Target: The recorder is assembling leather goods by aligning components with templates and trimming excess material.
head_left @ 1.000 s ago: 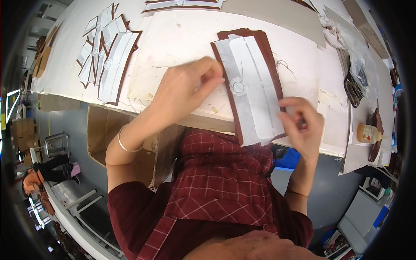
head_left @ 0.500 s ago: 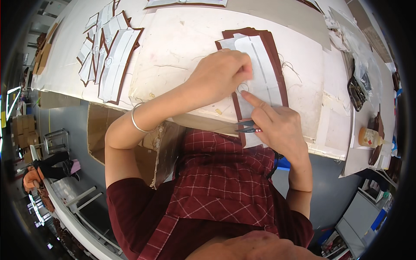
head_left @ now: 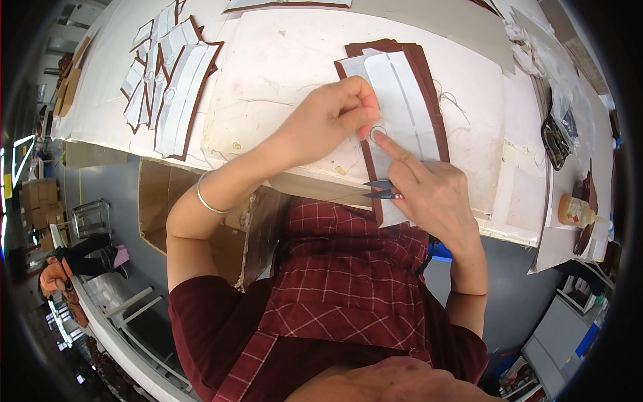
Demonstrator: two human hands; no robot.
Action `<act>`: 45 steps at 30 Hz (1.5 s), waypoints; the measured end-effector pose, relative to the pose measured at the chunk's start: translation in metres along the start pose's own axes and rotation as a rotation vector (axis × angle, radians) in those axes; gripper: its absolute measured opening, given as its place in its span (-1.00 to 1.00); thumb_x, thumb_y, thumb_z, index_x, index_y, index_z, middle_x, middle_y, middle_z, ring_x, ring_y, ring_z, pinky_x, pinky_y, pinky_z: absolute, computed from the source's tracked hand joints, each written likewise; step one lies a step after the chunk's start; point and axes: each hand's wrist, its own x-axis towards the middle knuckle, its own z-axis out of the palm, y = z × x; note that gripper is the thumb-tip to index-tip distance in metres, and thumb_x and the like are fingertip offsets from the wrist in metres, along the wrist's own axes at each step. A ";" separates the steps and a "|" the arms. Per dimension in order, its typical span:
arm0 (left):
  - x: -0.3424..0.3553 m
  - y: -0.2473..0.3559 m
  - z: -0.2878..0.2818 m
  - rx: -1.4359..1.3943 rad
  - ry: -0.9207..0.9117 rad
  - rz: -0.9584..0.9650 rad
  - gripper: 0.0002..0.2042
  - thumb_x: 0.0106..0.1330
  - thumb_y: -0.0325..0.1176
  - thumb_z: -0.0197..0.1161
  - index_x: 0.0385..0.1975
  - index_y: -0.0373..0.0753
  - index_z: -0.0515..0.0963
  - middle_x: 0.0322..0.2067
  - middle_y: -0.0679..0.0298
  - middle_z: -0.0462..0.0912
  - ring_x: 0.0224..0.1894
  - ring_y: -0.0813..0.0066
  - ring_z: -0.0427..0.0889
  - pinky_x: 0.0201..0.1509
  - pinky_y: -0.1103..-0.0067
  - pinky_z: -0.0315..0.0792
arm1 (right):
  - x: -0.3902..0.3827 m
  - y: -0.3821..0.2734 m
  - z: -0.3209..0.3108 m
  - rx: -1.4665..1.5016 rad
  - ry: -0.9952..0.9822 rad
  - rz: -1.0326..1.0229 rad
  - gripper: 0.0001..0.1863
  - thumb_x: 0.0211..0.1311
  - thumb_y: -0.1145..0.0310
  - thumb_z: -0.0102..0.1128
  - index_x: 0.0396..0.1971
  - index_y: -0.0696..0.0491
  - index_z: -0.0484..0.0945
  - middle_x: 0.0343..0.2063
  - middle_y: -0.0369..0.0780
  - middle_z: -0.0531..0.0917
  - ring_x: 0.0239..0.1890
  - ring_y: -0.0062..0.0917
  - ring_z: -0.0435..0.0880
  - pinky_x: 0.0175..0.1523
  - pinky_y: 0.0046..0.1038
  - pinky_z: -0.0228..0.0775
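Note:
A white backing sheet [head_left: 410,114] with a printed line and small ring [head_left: 376,135] lies on a stack of brown pieces [head_left: 433,117] at the table's near edge. My left hand [head_left: 341,114] is curled beside the ring, fingertips pinched at the sheet's left side; whatever they grip is hidden. My right hand [head_left: 429,191] has its index fingertip on the ring and grips dark thread snips [head_left: 380,195] in its curled fingers, blades pointing left.
On the worktable [head_left: 268,60], overlapping white-and-brown pieces [head_left: 179,100] lie at left. A plastic bag [head_left: 569,100], dark tool [head_left: 556,141] and amber bottle [head_left: 574,212] are at right. Below are a cardboard box [head_left: 153,208] and, far left, another person [head_left: 57,275].
My right hand has moved from the sheet's right edge onto the ring, now holding snips. My left hand has shifted rightward over the sheet, then drawn slightly back, still curled.

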 end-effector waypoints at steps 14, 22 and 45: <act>-0.005 0.004 0.006 0.877 0.171 0.587 -0.91 0.13 -0.50 0.36 -0.42 -0.26 0.58 -0.35 0.26 0.56 -0.19 0.24 0.52 -0.13 0.41 0.46 | -0.002 0.003 0.003 0.022 0.021 0.021 -0.73 -0.14 0.43 0.37 -0.56 0.05 0.37 0.12 -0.31 0.64 -0.69 -0.55 0.50 -0.53 -0.52 0.41; 0.003 0.003 0.001 0.469 0.253 0.308 -0.90 0.26 -0.44 0.26 -0.33 -0.31 0.53 -0.37 0.14 0.56 -0.22 0.14 0.51 -0.09 0.34 0.44 | -0.002 0.005 0.004 0.045 0.031 0.022 -0.73 -0.17 0.44 0.36 -0.56 0.05 0.37 0.13 -0.31 0.64 -0.70 -0.56 0.50 -0.53 -0.52 0.41; 0.010 0.003 -0.010 0.214 0.054 0.065 -0.82 0.44 -0.26 0.21 -0.22 -0.26 0.53 -0.37 0.39 0.50 -0.36 0.61 0.36 -0.25 0.64 0.33 | -0.002 0.006 0.003 0.068 0.020 0.027 -0.70 -0.20 0.42 0.40 -0.55 0.04 0.38 0.13 -0.31 0.64 -0.69 -0.56 0.52 -0.53 -0.53 0.43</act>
